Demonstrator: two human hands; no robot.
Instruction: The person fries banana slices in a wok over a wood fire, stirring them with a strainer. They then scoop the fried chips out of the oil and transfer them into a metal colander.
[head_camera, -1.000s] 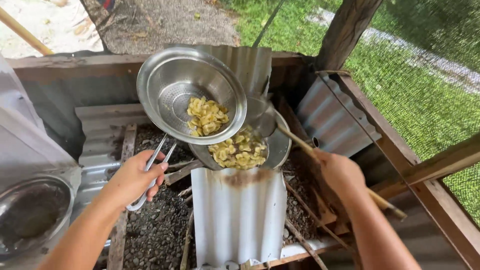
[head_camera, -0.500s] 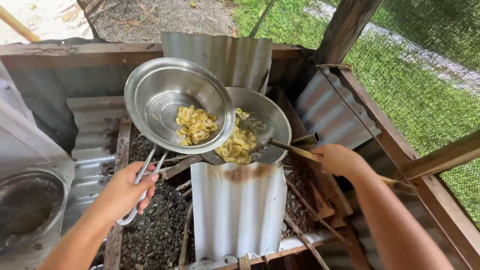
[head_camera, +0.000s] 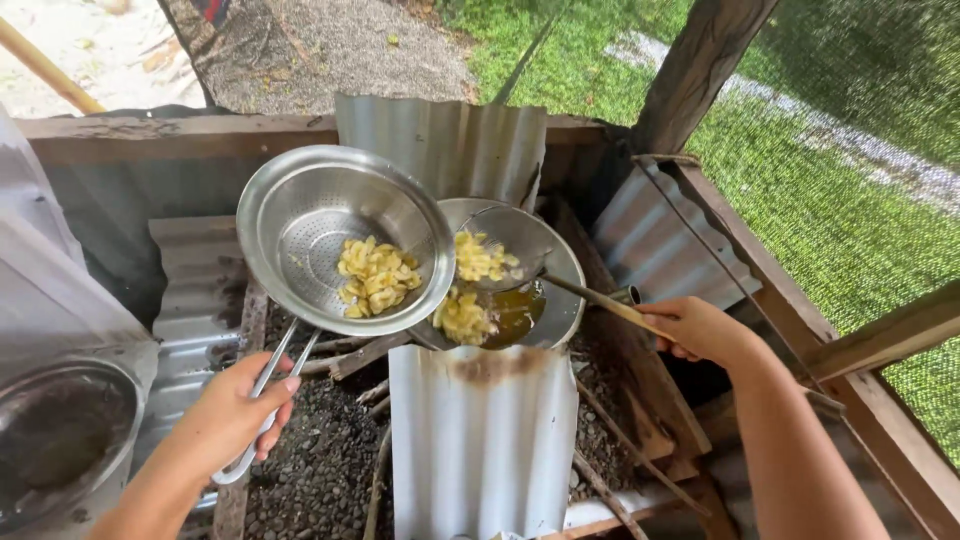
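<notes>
1. Two hands are at work in the lower half of the frame, and both are ours: the left hand (head_camera: 232, 415) at lower left and the right hand (head_camera: 700, 328) at centre right.
2. Our left hand is wrapped around the wire handle of a metal colander (head_camera: 340, 235), fingers curled closed on it, so that the bowl sits tilted toward us left of the frame's centre.
3. Inside the colander we see a small heap of pale yellow slices (head_camera: 374, 278) resting low in the perforated bowl.
4. Our right hand is clenched on the wooden handle of a wire skimmer (head_camera: 500, 250), which runs up and left from the hand to the middle of the frame.
5. The skimmer's mesh basket carries more yellow slices and hangs over the wok (head_camera: 545, 300), just beside the colander's right rim.
6. In the wok, at centre frame, we see amber oil and another clump of slices; the colander's edge overlaps its left side.
7. Below the wok stands an upright corrugated metal sheet (head_camera: 485, 440), scorched along its top edge, with dark charcoal (head_camera: 320, 470) and sticks on either side.
8. More corrugated sheets ring the fire pit, and another metal bowl (head_camera: 60, 440) sits at the lower left edge.
9. Grass (head_camera: 850, 160) fills the upper right of the frame.
</notes>
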